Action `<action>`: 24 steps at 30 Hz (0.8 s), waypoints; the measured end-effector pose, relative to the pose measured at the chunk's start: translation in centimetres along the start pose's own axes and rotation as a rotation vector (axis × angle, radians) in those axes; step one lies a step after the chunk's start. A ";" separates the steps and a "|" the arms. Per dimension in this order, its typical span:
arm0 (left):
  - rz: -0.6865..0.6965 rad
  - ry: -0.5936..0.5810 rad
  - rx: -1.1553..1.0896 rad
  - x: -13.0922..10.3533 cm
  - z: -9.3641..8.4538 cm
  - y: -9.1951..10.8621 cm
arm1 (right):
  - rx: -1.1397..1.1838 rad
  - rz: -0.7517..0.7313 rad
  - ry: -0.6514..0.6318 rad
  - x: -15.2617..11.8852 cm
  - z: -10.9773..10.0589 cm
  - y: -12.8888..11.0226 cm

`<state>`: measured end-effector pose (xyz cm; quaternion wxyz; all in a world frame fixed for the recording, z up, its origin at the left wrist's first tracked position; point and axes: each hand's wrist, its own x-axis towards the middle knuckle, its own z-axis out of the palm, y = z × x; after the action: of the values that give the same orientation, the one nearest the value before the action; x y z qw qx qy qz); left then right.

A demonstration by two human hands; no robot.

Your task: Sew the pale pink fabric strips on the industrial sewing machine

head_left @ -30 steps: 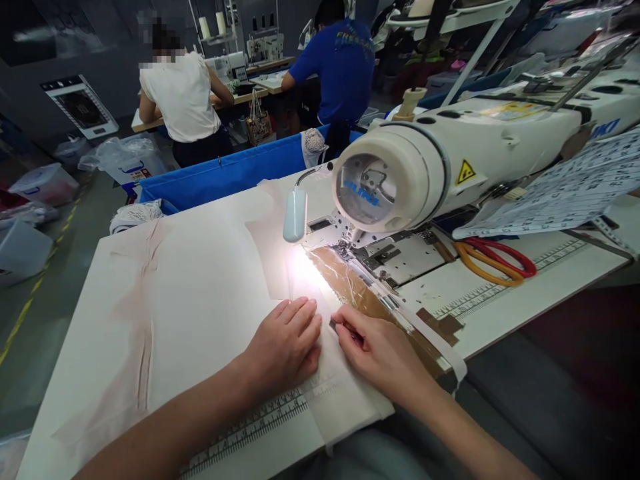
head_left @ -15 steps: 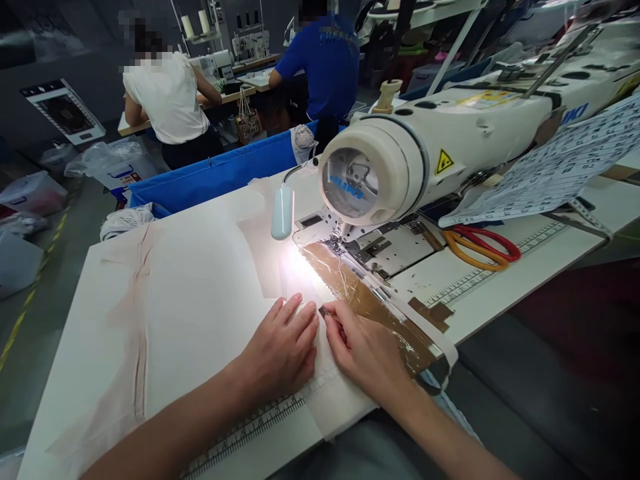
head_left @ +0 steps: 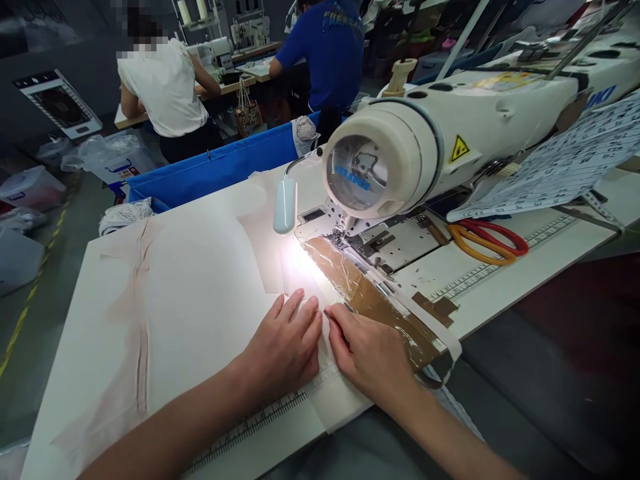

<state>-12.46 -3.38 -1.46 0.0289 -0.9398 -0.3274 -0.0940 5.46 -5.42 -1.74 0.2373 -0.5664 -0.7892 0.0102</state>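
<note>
My left hand (head_left: 287,343) lies flat on thin, pale sheer fabric (head_left: 203,287), its fingers stretched out and close together. Just right of its fingertips, my right hand (head_left: 373,347) is closed in a pinch around a small dark tool (head_left: 327,312). Only the tool's tip and a bit of its edge show, so its kind is unclear. Both hands rest on the white table in front of a sewing machine (head_left: 400,153). A small lamp (head_left: 285,205) lights the fabric beside the needle area brightly.
Orange-and-red-handled scissors (head_left: 487,241) lie right of the machine, near a printed sheet (head_left: 555,163). Brown tape (head_left: 363,287) with loose threads covers the machine bed's front. A blue cloth trough (head_left: 215,163) runs along the table's far edge. Two people (head_left: 163,90) sit beyond it.
The view has shifted slightly. My hands stay almost in place side by side; the right fingers have closed further over the dark tool, so less of its tip shows.
</note>
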 end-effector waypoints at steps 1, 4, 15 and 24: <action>-0.003 -0.006 0.015 0.0 0.0 0.1 | 0.003 -0.017 -0.010 -0.5 -0.4 0.1; 0.000 -0.019 0.061 0.1 -0.2 0.3 | 0.021 -0.053 -0.058 -1.9 -1.5 0.6; -0.103 0.032 0.104 -0.7 -0.4 -0.9 | 0.040 -0.081 -0.104 0.3 -0.5 0.7; 0.073 0.000 0.010 -0.9 -0.5 -0.7 | 0.094 0.026 -0.035 0.0 -0.3 0.3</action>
<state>-13.67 -3.48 -1.15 0.0372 -0.9509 -0.2934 -0.0912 5.87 -5.44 -1.53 0.2496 -0.5647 -0.7843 0.0602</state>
